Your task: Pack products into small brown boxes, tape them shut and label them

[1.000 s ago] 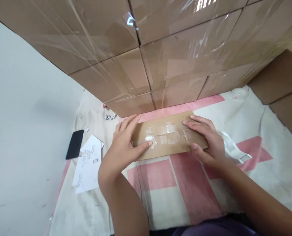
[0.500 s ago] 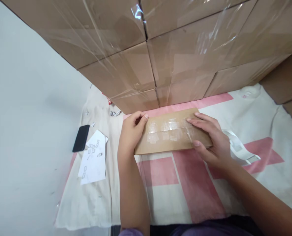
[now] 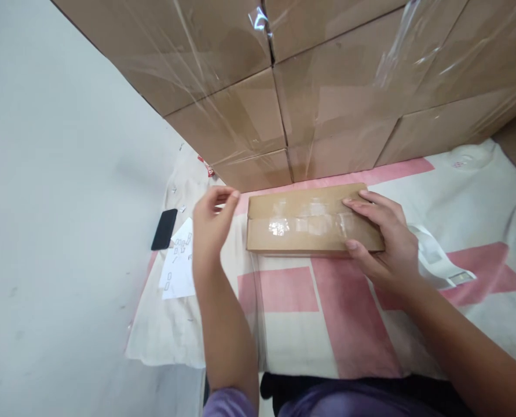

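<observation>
A small cardboard box lies on the pink and white cloth, with short strips of clear tape across the seam on its top. My right hand holds the box's right end, fingertips on the top and thumb at the near edge. Off the box's left end, my left hand hovers apart from it. Its thumb and fingers are pinched together; whatever may be between them cannot be made out.
Large cardboard boxes wrapped in clear film stand stacked behind. On the left lie a black phone and marked white paper beside the wall. A curled white strip and a tape roll lie on the right.
My left hand has let go of the box's left end and moved left. The box has turned slightly, showing more of its near side. My right hand stays on it.
</observation>
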The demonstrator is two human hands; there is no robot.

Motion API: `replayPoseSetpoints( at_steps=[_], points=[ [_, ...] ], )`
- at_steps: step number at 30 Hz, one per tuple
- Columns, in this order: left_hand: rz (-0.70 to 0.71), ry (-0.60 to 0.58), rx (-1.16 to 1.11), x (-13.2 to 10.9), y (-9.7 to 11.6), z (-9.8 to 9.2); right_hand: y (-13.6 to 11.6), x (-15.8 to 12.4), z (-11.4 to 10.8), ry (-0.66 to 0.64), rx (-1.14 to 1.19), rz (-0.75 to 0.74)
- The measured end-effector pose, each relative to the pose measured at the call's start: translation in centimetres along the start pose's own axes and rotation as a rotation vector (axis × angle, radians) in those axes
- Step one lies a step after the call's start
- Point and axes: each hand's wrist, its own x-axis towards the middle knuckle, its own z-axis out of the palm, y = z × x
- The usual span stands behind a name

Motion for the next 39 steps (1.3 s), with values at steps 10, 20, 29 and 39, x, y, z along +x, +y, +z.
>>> replayPoseSetpoints(
  at_steps=[10,20,29,39],
  points=[
    [-0.278,0.085,0.515,-3.3,-18.8,-14.0,-1.4,0.3,-0.5,0.17,-0.085,-0.205],
    [-0.195,-0.429,0.718,-0.7,-22.5,-15.2,-1.4,-0.2,0.6,0.158,-0.038,-0.21],
    [-0.241,-0.495,0.819,0.8,-23.3,-15.8,-1.5,-0.1,0.2,0.174,0.015,-0.19],
    [-0.267,-0.552,0.896,2.2,-22.5,-15.4,-2.0,-0.2,-0.1,0.166,0.048,-0.15]
  ],
)
